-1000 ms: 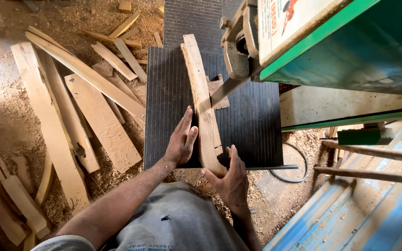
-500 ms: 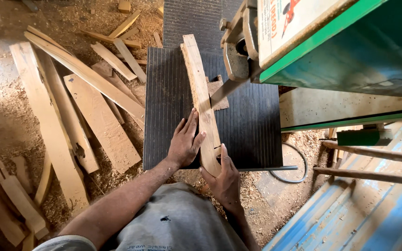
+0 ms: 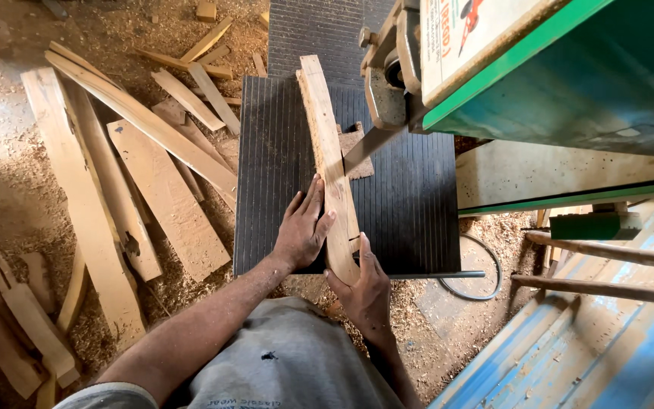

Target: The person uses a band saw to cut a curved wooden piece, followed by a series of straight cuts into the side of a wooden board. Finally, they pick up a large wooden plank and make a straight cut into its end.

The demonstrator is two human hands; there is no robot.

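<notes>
A long curved piece of wood (image 3: 328, 163) lies lengthwise on the dark ribbed saw table (image 3: 410, 204), its right edge touching the saw blade (image 3: 369, 144). The left hand (image 3: 302, 231) rests flat against its left side, fingers spread and pressing the wood. The right hand (image 3: 365, 291) grips the near end, thumb on top. Loose planks (image 3: 145, 174) lie scattered on the sawdust-covered floor (image 3: 1, 167) to the left. A green machine housing (image 3: 569, 76) stands at the right.

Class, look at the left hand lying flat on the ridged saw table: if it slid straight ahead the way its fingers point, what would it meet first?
The left hand points up and slightly right, already against the curved wooden piece; straight on, it would press along that wood, probably before the saw blade.
</notes>
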